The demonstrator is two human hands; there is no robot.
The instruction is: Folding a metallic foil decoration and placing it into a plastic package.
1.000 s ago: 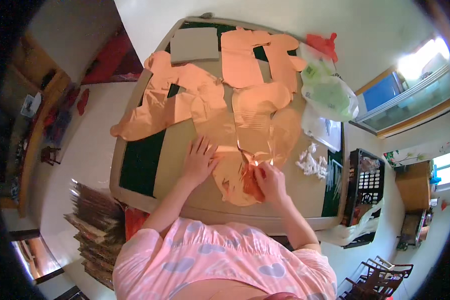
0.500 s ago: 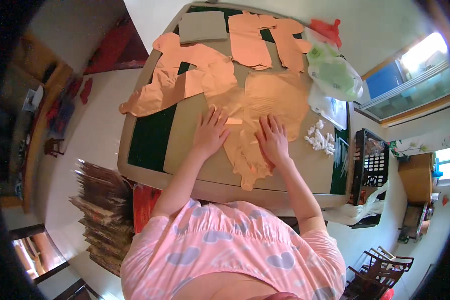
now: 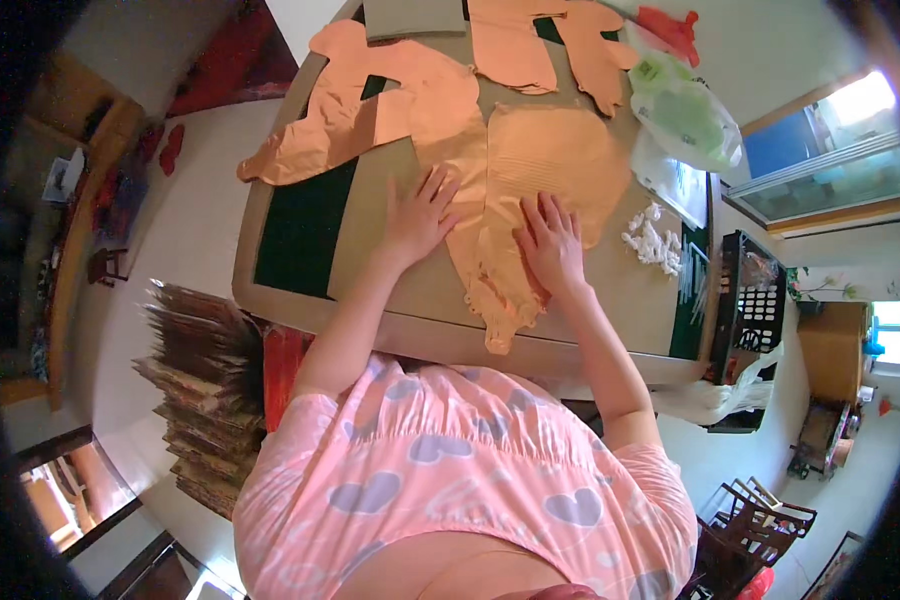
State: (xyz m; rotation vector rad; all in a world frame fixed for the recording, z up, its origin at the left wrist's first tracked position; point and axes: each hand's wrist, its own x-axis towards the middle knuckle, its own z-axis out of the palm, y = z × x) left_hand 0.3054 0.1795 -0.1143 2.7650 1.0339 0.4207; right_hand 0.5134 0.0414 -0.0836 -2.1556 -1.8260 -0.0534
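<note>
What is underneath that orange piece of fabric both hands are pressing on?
The orange fabric lies on a tan board over a green table top. Left hand and right hand rest flat on it. Whatever lies directly beneath is covered.

Table bearing orange fabric pieces, a cardboard sheet, plastic bags and white scraps.

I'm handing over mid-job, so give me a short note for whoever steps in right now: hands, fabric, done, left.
Left hand: open, flat on the orange garment piece.
Right hand: open, flat on the same piece, fingers spread.
The piece lies spread on the table, its lower end hanging over the near edge.
Done: upper part lies flat.
Left: lower end looks rumpled. More orange cut pieces lie beyond; white scraps to the right.
</note>
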